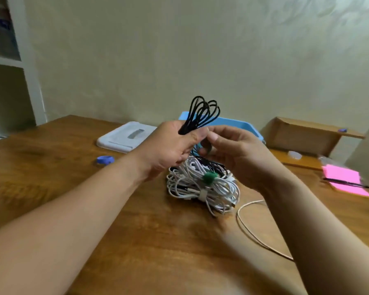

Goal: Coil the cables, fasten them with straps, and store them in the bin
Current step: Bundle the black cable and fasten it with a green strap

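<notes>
Gripping black cable coil (203, 111) in left hand (173, 145), fingers curled tight round the bunched waist, loops fanning up above the fist. Held in the air over the table (136, 231), just near of the blue bin (240, 127). Right hand (239, 154) touching the left at the fingertips, thumb and curled fingers pinching a grey strap (207, 147) right below the coil; blurred, so can't tell how far round the cable.

Directly under both hands: pile of white cables (192, 188) on the table, with some black cable at its far edge. Green strap (209, 177) round one bundle, white strap (202, 195) round another nearer one. Loose beige cable (249, 228) curving off the pile's right side toward the near right.

Left of the bin, touching or nearly: white lid (126, 137), flat, handle up. Near of the lid: blue strap roll (104, 160). Far right: open cardboard box (303, 135) on its side. Right edge: pink sticky notes (343, 177) with a pen (347, 184) lying across.
</notes>
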The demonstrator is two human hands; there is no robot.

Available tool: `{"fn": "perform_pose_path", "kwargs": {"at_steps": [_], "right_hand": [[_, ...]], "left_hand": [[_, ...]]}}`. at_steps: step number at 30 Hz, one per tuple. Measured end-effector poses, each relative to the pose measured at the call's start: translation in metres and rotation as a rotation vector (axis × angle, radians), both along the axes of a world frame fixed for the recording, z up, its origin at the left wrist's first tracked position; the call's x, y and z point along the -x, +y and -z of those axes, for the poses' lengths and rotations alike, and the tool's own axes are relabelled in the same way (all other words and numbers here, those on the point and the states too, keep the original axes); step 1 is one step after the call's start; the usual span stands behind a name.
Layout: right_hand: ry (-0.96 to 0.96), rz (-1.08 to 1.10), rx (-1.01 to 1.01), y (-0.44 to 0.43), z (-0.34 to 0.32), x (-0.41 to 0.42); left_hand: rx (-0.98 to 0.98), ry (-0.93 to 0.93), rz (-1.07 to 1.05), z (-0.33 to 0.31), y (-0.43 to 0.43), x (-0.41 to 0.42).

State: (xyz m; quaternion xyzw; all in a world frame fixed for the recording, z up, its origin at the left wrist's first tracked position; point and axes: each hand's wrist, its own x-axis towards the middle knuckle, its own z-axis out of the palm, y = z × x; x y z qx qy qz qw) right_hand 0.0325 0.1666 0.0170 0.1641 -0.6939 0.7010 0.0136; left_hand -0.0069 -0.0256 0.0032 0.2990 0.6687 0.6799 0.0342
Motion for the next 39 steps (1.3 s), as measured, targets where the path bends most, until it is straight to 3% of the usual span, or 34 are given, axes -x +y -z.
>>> {"fn": "perform_pose_path", "kwargs": {"at_steps": [5, 10, 17, 22, 26, 29, 32, 34, 36, 39], "right_hand": [[-0.023, 0.103, 0.202, 0.028, 0.019, -0.001], [-0.063, 0.116, 0.430, 0.037, 0.025, 0.000], [0.103, 0.109, 0.474, 0.033, 0.019, -0.004], [0.214, 0.144, 0.317, 0.031, 0.014, -0.015], [0.184, 0.073, 0.094, 0.011, 0.017, -0.026], [0.220, 0.186, -0.064, 0.002, 0.022, -0.027], [0.251, 0.296, -0.081, 0.003, 0.026, -0.022], [0.258, 0.325, -0.065, 0.003, 0.029, -0.021], [0.267, 0.352, -0.063, 0.002, 0.032, -0.021], [0.267, 0.388, -0.071, -0.001, 0.034, -0.019]], "left_hand": [[-0.017, -0.078, 0.062, 0.008, 0.035, 0.000], [-0.166, -0.118, 0.044, 0.013, 0.042, 0.002], [-0.141, -0.090, 0.031, 0.018, 0.052, -0.020], [-0.028, -0.095, -0.110, 0.022, 0.050, -0.021], [0.143, 0.040, -0.151, 0.025, 0.049, -0.020], [0.284, 0.138, -0.225, 0.023, 0.046, -0.020], [0.367, 0.178, -0.217, 0.018, 0.041, -0.023], [0.315, 0.132, -0.149, 0.017, 0.040, -0.026], [0.167, -0.031, -0.056, 0.016, 0.042, -0.032], [0.057, -0.179, -0.057, 0.014, 0.043, -0.034]]}}
